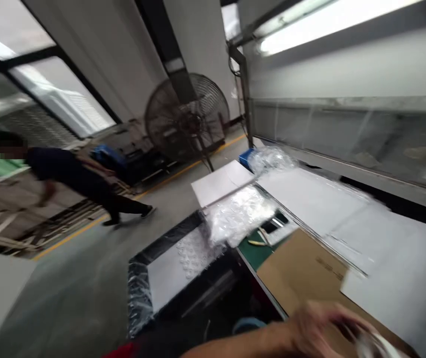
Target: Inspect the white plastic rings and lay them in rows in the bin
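Note:
My left hand [315, 328] reaches in from the bottom edge over the brown cardboard sheet [302, 268], blurred by motion. Its fingers curl around a whitish, partly shiny thing [379, 346] that the frame's lower edge cuts off; its kind is unclear. Large white sheets [395, 248] lie beside the cardboard, to the right of it. My right hand is out of view.
Clear plastic wrap [235, 214], a white panel [222, 183] and a yellow-handled tool [257, 243] lie farther along the bench. A black-edged, plastic-wrapped box [138, 288] stands beside it. Beyond are a large fan [188, 117] and a walking person [71, 171].

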`<action>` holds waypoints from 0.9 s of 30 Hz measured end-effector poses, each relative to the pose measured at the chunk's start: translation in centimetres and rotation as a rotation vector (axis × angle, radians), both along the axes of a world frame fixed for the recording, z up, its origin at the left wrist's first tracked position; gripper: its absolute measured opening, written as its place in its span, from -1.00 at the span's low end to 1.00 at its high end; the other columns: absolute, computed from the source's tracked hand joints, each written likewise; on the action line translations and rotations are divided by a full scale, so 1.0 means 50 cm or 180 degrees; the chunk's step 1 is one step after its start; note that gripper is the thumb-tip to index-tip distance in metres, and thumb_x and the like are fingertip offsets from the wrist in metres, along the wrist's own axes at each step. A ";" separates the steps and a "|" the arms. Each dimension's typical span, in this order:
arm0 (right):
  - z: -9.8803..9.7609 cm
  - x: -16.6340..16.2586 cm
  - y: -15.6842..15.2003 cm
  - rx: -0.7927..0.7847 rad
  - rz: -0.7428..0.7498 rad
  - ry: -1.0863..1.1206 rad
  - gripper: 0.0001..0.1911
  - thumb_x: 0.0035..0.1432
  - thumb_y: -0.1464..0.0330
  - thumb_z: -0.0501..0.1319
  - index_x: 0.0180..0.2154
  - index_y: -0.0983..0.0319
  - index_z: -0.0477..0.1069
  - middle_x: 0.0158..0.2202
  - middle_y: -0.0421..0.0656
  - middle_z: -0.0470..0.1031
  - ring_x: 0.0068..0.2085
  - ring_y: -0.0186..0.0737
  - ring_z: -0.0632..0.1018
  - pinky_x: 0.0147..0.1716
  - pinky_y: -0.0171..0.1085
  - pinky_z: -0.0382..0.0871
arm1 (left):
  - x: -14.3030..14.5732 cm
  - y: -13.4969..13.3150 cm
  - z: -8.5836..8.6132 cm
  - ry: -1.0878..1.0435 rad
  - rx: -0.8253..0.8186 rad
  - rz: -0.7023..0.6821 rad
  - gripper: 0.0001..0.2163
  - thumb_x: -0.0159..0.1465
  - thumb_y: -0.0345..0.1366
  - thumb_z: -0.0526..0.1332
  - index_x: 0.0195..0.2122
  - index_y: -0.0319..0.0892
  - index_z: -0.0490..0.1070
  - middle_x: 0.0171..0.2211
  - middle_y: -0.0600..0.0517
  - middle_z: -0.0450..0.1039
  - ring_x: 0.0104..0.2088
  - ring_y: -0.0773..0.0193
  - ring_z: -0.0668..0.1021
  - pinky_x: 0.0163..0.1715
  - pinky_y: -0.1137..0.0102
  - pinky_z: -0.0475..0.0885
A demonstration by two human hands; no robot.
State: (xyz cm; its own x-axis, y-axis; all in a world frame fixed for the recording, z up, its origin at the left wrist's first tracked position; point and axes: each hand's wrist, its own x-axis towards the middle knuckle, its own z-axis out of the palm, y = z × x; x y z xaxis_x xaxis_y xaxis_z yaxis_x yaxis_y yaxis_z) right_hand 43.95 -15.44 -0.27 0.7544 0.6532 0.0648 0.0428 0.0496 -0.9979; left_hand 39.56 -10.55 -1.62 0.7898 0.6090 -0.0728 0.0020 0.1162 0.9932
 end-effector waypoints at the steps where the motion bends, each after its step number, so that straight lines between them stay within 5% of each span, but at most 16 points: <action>1: 0.001 0.030 -0.027 -0.0169 0.0072 -0.0133 -0.42 -0.06 -0.20 0.37 -0.06 -0.07 0.64 -0.32 0.14 0.65 -0.12 0.46 0.71 -0.49 0.19 0.53 | -0.014 0.006 0.013 -0.0121 0.0165 0.0147 -0.04 -0.22 0.44 0.49 0.08 -0.16 0.62 -0.13 -0.22 0.65 -0.11 -0.10 0.70 0.02 0.12 0.63; 4: 0.040 0.088 -0.088 -0.0490 0.0247 -0.0398 -0.62 -0.03 0.08 0.53 -0.17 0.05 0.62 -0.27 -0.02 0.67 -0.26 0.21 0.72 -0.40 0.01 0.63 | -0.068 0.040 0.054 -0.0284 0.0758 0.0379 -0.30 0.04 0.25 0.50 0.03 -0.16 0.56 -0.14 -0.16 0.62 -0.18 0.02 0.66 -0.10 0.15 0.63; 8: 0.090 0.110 -0.077 0.0073 0.1026 -0.0038 -0.58 0.04 0.24 0.52 -0.03 0.07 0.57 -0.12 -0.09 0.64 -0.17 0.05 0.68 -0.18 -0.06 0.64 | -0.091 0.090 0.061 -0.0607 0.0541 0.0159 -0.55 0.23 -0.11 0.49 0.08 -0.10 0.49 -0.04 -0.11 0.54 -0.05 0.08 0.59 0.03 0.20 0.54; 14: 0.099 0.115 -0.064 0.0080 0.0998 0.0085 -0.71 0.01 0.17 0.53 -0.23 0.08 0.59 -0.09 -0.06 0.62 -0.17 0.01 0.63 -0.20 -0.08 0.63 | -0.075 0.098 0.066 -0.0645 0.0811 -0.0121 -0.57 0.25 -0.26 0.46 0.12 -0.08 0.44 -0.03 -0.10 0.53 -0.05 0.10 0.59 0.00 0.25 0.54; 27: 0.092 0.115 -0.070 0.0164 0.0805 0.0384 -0.54 0.03 0.18 0.55 -0.04 0.11 0.54 -0.22 -0.10 0.64 -0.25 -0.02 0.64 -0.25 -0.10 0.62 | -0.053 0.115 0.064 -0.0543 0.0916 -0.0267 -0.49 0.15 -0.36 0.48 0.13 -0.08 0.46 -0.05 -0.06 0.58 -0.05 0.10 0.62 0.03 0.25 0.55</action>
